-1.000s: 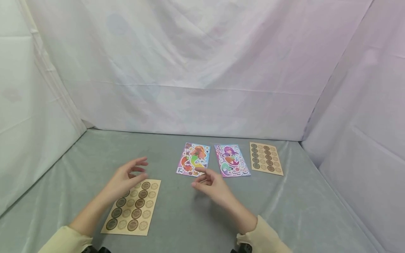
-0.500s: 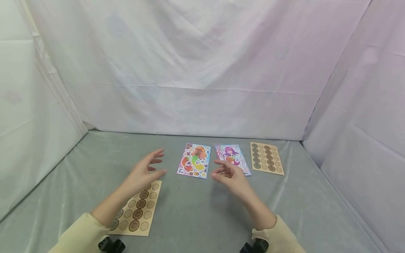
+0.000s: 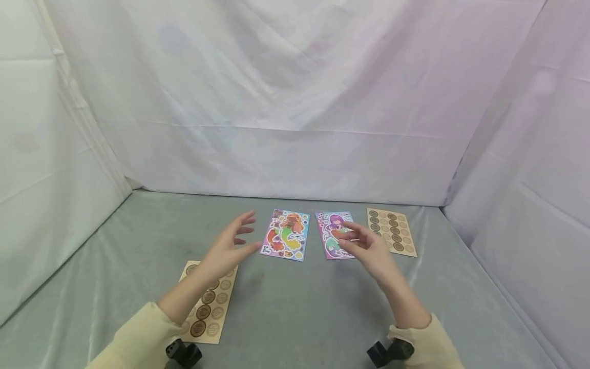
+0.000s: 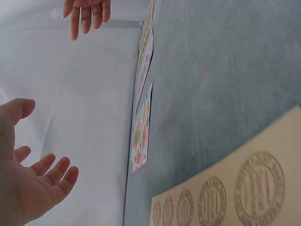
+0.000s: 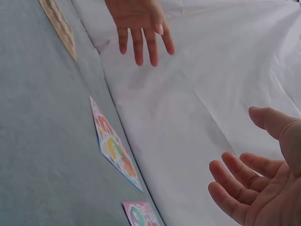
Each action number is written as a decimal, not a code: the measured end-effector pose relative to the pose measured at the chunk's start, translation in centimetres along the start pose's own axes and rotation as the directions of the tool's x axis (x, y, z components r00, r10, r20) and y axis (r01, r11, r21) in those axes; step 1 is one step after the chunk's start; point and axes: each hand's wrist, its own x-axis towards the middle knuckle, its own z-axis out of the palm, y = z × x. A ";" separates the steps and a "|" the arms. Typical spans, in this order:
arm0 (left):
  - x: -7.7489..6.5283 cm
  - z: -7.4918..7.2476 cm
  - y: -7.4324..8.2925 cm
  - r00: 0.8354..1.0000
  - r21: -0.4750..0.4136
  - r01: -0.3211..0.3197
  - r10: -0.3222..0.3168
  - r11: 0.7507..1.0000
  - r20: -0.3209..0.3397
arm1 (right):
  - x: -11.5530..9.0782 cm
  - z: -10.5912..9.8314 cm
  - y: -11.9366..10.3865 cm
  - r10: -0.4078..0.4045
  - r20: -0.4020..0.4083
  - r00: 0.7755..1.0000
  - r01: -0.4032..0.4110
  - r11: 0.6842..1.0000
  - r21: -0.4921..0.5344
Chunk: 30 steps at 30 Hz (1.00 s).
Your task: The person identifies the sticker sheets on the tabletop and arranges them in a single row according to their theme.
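Orange-haired mermaid sticker sheet (image 3: 285,235) lies flat on the grey-green tabletop (image 3: 295,312), mid-table toward the far edge. Long axis runs roughly away from the person, tilted slightly to the right at its far end; the figure's head is at the far end. Nothing lies on it.

Purple-haired mermaid sticker sheet (image 3: 333,233) lies just to its right, a narrow strip of cloth between them, long axis also front to back, far end leaning slightly left. Its near right corner is hidden in the head view.

Left hand (image 3: 229,249) hovers above the table just left of the orange-haired sheet, fingers spread and loosely straight, holding nothing; fingertips near that sheet's left edge, not touching. Right hand (image 3: 369,249) hovers over the purple-haired sheet's right side, fingers relaxed and slightly bent, empty; it covers part of that sheet. The wrist views show both palms open (image 4: 33,188) (image 5: 256,188).

Kraft sheet of round seals (image 3: 392,231) lies right of the purple-haired sheet, flat, long axis front to back. A second kraft seal sheet (image 3: 209,307) lies nearer the person at left, partly under the left forearm. Pale draped fabric (image 3: 295,102) walls the table on three sides.
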 end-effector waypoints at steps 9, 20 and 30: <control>1.1 1.6 0.7 1.000 -0.040 -0.011 0.011 0.999 -0.004 | -0.3 -2.4 -0.2 0.012 -0.070 0.997 -0.017 0.998 -0.066; 2.5 4.0 1.4 0.998 -0.128 -0.037 0.042 0.991 0.038 | -0.2 -4.1 0.4 -0.048 -0.119 0.992 0.031 0.989 -0.145; 3.9 6.6 2.1 0.998 -0.158 -0.038 0.045 0.987 0.045 | 0.1 -5.6 0.9 -0.067 -0.161 0.985 0.047 0.991 -0.128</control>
